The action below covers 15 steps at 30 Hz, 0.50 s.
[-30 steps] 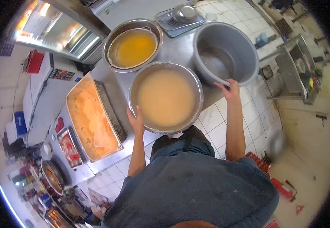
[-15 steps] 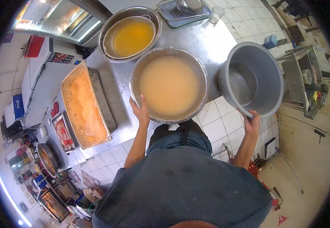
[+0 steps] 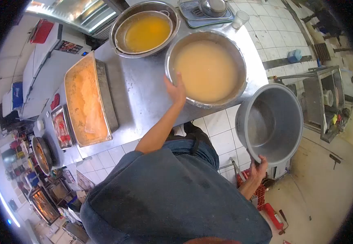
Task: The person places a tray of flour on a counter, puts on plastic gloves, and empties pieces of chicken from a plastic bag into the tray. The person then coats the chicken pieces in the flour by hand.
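A wide metal bowl (image 3: pixel 170 61) of cloudy, pale orange liquid (image 3: pixel 207 71) sits near the right end of the steel table. My left hand (image 3: pixel 175 90) grips its near-left rim, with some fingers hidden against the outer wall. Off the table's right edge, a deep grey plastic tub (image 3: pixel 282 126) hangs tilted, and I see only bare walls and bottom inside it. My right hand (image 3: pixel 258 168) is closed on the tub's lower rim. To the left of the metal bowl, a larger basin (image 3: pixel 175 24) holds a strainer-like pan with yellow liquid (image 3: pixel 148 32).
A deep rectangular tray (image 3: pixel 103 93) of orange powder stands on the left of the steel table (image 3: pixel 144 89). Beside it lies a small tray (image 3: pixel 62 129) with red contents. A drinking glass (image 3: pixel 240 19) stands at the far edge. A metal rack (image 3: pixel 323 101) is at right.
The metal bowl has slid right along the table, away from the yellow-liquid basin, with my left hand on it. The grey tub has moved lower and closer to my body in my right hand.
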Available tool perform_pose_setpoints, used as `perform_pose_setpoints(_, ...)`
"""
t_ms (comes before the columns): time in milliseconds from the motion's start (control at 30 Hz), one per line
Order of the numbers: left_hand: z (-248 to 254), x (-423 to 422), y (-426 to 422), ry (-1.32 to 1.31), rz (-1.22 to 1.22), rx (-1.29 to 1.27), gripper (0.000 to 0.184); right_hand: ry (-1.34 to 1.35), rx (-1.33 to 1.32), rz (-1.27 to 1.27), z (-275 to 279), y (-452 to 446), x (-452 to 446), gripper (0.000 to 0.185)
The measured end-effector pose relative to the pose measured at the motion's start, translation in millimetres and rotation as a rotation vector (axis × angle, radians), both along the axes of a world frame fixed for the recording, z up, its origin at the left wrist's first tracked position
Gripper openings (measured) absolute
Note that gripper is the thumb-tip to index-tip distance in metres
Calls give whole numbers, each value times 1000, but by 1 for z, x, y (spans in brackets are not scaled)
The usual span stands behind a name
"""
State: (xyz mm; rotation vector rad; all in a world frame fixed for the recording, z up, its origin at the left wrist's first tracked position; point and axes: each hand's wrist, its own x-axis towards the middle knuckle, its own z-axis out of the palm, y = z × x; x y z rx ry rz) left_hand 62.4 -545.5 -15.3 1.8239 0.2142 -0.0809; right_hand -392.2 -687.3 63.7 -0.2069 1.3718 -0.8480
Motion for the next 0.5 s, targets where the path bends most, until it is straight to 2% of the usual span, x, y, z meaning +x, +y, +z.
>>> perform_pose_setpoints(33,5,1,-9,17,-23,-81,85,6,-1,21,15,10,8,25)
perform_pose_setpoints(67,16,-1,-22,17,28,-12,83,11,-2,40,24,18,13,26)
perform_pose_setpoints(167,-4,9,-52,-30,-11,-51,84,85,71,50,27,29,11,30)
perform_pose_setpoints(267,1,10,-79,31,-38,-83,84,-16,49,62,15,42,3,30)
perform_pose_setpoints(367,7,12,-94,-70,-70,-187,78,-45,34,72,26,56,17,30)
perform_pose_setpoints(500,-5,58,-63,266,-81,-604,80,-24,63,67,27,69,20,30)
